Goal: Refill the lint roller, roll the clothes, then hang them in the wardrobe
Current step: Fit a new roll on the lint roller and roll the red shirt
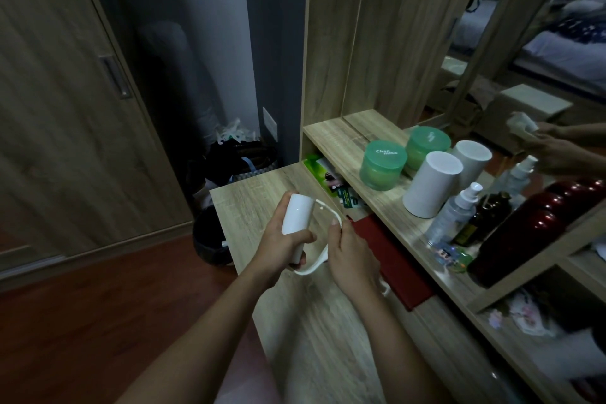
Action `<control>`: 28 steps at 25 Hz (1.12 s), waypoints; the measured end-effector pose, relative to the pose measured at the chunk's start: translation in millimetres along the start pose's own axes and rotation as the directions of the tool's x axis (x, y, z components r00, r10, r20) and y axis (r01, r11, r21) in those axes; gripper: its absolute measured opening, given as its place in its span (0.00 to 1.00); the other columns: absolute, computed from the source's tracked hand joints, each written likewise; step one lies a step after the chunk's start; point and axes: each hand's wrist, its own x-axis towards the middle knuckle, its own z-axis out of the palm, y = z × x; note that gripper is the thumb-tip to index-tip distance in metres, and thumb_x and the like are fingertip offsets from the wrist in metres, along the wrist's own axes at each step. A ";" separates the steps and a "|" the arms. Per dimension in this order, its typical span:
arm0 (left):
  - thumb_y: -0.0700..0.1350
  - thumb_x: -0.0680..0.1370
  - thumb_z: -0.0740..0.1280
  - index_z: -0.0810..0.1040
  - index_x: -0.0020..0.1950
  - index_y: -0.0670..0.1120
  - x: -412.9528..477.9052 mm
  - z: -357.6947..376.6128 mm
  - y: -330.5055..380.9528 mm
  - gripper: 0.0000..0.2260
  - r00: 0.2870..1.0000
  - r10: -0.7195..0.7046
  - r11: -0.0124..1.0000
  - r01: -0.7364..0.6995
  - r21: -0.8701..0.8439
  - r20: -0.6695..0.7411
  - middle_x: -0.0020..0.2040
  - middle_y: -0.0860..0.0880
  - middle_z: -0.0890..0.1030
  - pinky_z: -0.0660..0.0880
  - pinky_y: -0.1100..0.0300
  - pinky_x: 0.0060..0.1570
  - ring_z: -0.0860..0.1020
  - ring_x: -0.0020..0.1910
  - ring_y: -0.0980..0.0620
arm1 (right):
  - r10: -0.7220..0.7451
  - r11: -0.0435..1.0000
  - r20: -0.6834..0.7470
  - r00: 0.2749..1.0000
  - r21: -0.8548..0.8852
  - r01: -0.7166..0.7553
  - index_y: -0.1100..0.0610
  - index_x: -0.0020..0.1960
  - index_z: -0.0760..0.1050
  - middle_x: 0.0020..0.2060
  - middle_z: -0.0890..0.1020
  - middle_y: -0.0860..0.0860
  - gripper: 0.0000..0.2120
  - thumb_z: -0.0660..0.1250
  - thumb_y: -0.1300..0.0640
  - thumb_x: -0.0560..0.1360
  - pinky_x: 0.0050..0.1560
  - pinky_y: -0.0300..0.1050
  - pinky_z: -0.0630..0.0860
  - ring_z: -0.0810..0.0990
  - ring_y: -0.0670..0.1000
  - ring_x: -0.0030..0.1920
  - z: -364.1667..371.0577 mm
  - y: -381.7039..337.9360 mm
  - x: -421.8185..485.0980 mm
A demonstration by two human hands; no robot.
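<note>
Over the wooden desk top (295, 331) my left hand (278, 249) grips a white paper refill roll (296, 213), held nearly upright. My right hand (352, 259) holds the white lint roller frame (319, 257), its thin curved arm arching up towards the top of the roll. Whether the roll sits on the frame's axle I cannot tell. Another white roll (431, 184) stands on the shelf to the right. The wardrobe (65, 115) with its door handle fills the left side. No clothes are plainly in view.
The shelf (347, 147) carries a green jar (382, 169), spray bottles (454, 215), a brown bottle and a dark red flask (531, 229), with a mirror behind. A red book (393, 259) lies beside my right hand. A black bin (210, 243) stands on the floor by the desk.
</note>
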 end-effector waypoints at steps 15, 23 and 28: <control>0.46 0.75 0.70 0.63 0.67 0.60 -12.0 -9.8 7.4 0.25 0.980 0.198 0.953 -0.194 0.232 0.005 0.45 0.48 0.77 0.74 0.61 0.28 0.77 0.31 0.53 | -0.083 0.986 0.121 0.989 0.155 0.064 0.52 0.45 0.67 0.31 0.76 0.50 0.14 0.49 0.45 0.80 0.41 0.49 0.71 0.78 0.54 0.37 -9.5 -3.3 3.5; 0.58 0.75 0.63 0.66 0.68 0.59 -10.4 -10.1 3.0 0.22 0.987 0.159 0.969 -0.159 0.190 0.019 0.44 0.48 0.77 0.75 0.57 0.29 0.77 0.34 0.50 | 0.022 0.992 -0.056 0.998 0.126 -0.014 0.57 0.59 0.71 0.51 0.82 0.60 0.20 0.45 0.49 0.81 0.41 0.48 0.67 0.79 0.61 0.51 -2.1 -14.2 -10.6; 0.62 0.71 0.64 0.68 0.68 0.60 -9.7 -16.3 -5.5 0.26 0.987 0.159 0.958 -0.161 0.239 0.030 0.54 0.52 0.79 0.76 0.60 0.39 0.80 0.41 0.55 | 0.004 0.995 -0.064 0.998 0.103 0.003 0.55 0.58 0.72 0.49 0.82 0.58 0.20 0.45 0.48 0.81 0.42 0.48 0.70 0.80 0.59 0.50 4.1 -17.1 -11.9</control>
